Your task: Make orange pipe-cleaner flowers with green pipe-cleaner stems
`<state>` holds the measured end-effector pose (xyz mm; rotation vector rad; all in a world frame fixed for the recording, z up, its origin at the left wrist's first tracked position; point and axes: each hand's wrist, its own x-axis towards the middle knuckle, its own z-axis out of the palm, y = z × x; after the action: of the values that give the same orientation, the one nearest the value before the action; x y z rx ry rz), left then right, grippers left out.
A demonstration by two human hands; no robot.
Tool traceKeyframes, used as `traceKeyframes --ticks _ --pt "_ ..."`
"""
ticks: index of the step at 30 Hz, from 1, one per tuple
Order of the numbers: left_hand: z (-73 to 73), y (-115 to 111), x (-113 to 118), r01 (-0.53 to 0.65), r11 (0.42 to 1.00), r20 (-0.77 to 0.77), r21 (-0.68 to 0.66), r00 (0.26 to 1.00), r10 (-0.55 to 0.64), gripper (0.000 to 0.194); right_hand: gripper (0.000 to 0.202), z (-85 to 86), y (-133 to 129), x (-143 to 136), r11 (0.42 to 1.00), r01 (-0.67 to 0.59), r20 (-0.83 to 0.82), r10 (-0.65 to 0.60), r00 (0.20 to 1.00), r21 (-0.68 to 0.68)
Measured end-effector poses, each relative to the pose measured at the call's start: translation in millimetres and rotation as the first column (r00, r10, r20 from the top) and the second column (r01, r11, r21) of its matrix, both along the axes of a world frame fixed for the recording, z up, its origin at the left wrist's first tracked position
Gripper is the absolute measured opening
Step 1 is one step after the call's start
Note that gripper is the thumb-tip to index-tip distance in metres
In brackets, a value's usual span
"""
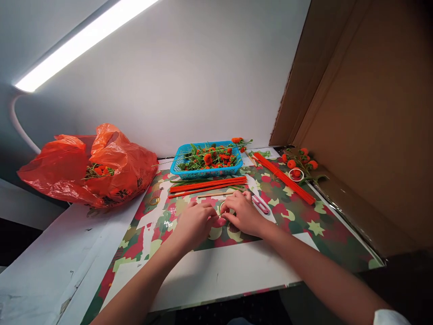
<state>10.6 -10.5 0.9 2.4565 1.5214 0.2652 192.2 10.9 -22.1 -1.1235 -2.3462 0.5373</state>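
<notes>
My left hand (198, 224) and my right hand (244, 214) meet over the middle of the patterned mat. Their fingertips are closed on a thin green stem (219, 214), most of it covered by the fingers. Just beyond the hands lie a thin wooden stick (214, 195) and a bundle of orange-red pipe cleaners (206, 184), with green ones (184, 182) behind it. A pink-handled cutting tool (261, 205) rests to the right of my right hand, its front part hidden by that hand.
Behind stands a blue basket (207, 174) of orange flowers with green stems. An orange plastic bag (131, 162) sits left. To the right are another orange-red pipe cleaner bundle (286, 178), several flowers (292, 164), a white ring (296, 180) and a cardboard wall (368, 122). A tape roll (154, 201) lies left.
</notes>
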Motion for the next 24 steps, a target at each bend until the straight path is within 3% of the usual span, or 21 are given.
traceKeyframes --ticks 2,4,6,8,11,16,19,22,24 --pt "1.7 1 -6 -0.005 0.973 0.071 -0.232 0.997 0.022 0.033 0.009 0.4 -1 0 0.999 -0.054 -0.002 0.054 0.999 -0.006" --pt "1.8 2 -13 0.052 0.879 0.186 -0.473 0.982 0.042 0.034 0.009 1.5 -3 0 0.994 -0.11 -0.005 0.11 0.994 -0.013" --pt "0.4 4 -18 0.118 0.813 0.286 -0.57 0.956 0.062 0.036 0.01 2.9 -3 0 0.991 -0.136 -0.008 0.135 0.991 -0.011" --pt "-1.6 3 -18 0.089 0.83 0.333 -0.551 0.935 0.121 0.036 0.011 4.0 -3 1 0.99 -0.139 -0.01 0.139 0.99 -0.011" --pt "-2.8 1 -12 -0.031 0.918 0.336 -0.394 0.925 0.176 0.031 0.01 4.0 -2 2 0.991 -0.135 -0.003 0.135 0.991 -0.017" --pt "-0.4 0 -5 -0.054 0.992 0.201 -0.116 0.977 0.077 0.025 0.009 -1.2 1 2 0.998 -0.058 -0.013 0.058 0.998 -0.033" --pt "1.1 1 -10 -0.021 0.977 0.185 -0.214 0.981 0.062 0.03 0.009 -2.1 1 2 0.997 -0.061 -0.033 0.059 0.998 -0.054" --pt "1.6 2 -16 0.097 0.885 0.254 -0.455 0.967 0.025 0.037 0.008 0.5 -1 2 0.99 -0.12 -0.034 0.118 0.992 -0.072" --pt "0.1 2 -18 0.162 0.829 0.312 -0.535 0.95 0.016 0.041 0.008 2.9 -2 2 0.986 -0.149 -0.037 0.147 0.989 -0.075"
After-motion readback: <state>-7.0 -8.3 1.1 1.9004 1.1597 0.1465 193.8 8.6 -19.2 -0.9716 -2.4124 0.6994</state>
